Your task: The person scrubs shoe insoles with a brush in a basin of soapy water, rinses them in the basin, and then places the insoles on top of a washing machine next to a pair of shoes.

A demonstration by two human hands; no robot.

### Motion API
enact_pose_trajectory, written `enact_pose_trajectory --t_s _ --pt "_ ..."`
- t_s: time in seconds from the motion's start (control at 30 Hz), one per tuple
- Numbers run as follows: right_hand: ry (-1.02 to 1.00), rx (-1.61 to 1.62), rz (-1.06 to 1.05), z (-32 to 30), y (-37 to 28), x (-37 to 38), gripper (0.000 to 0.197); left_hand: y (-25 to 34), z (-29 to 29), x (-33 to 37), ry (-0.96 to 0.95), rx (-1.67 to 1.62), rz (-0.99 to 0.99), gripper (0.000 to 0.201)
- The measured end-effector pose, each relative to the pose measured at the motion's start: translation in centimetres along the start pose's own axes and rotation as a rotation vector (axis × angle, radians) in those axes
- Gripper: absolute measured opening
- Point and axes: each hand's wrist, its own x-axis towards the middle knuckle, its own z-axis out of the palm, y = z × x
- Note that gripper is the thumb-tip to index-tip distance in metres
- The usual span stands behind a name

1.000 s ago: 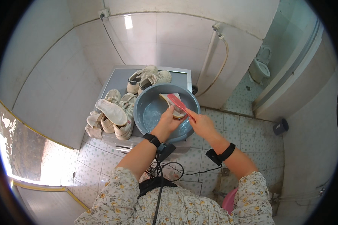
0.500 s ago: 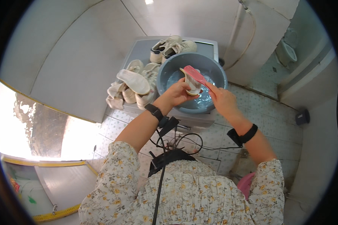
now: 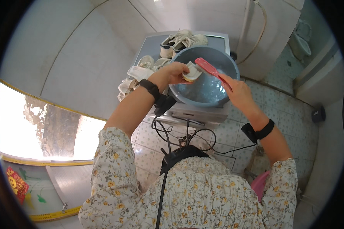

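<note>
My left hand (image 3: 174, 73) pinches a small white insole (image 3: 192, 71) with a yellowish edge, holding it tilted over the left part of a blue-grey basin (image 3: 172, 89). In my right hand (image 3: 237, 92) is the handle of a pink scrubbing brush (image 3: 208, 68). The brush head is just right of the insole; whether the bristles touch it I cannot tell. Water (image 3: 214, 89) stands in the basin below both hands. Beside the basin, partly behind my left forearm, are several white shoes (image 3: 145, 62) and another white insole (image 3: 140, 72) lying on them.
The basin stands on a grey cabinet-like stand (image 3: 141, 47); a pair of white shoes (image 3: 179, 41) sits at its back. Black cables (image 3: 195, 133) hang between my arms. A hose (image 3: 264, 23) runs down the wall, and a dark bin (image 3: 318, 113) stands at the right.
My right hand has drawn the brush slightly right, away from over the insole. My left hand has turned the insole, which appears flatter now. The whole view has shifted a little.
</note>
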Motion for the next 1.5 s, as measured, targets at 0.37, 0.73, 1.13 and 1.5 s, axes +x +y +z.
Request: enact_pose_trajectory --t_s 0.37,0.73,1.13,1.5 --pt "0.077 -0.107 -0.024 1.7 1.4 0.3 0.037 -8.0 4.8 7.8 -0.116 -0.787 0.45 0.049" --pt "-0.078 -0.233 -0.019 1.4 0.0 -1.4 0.035 -9.8 6.1 6.2 -0.125 -0.858 0.331 0.038" --pt "-0.158 -0.269 -0.015 2.1 0.9 -0.7 0.049 -9.5 7.0 5.0 -0.16 -0.953 0.278 0.038" --pt "-0.088 -0.155 -0.048 1.9 1.0 -2.3 0.046 -11.0 7.7 6.0 -0.233 -0.875 0.369 0.033"
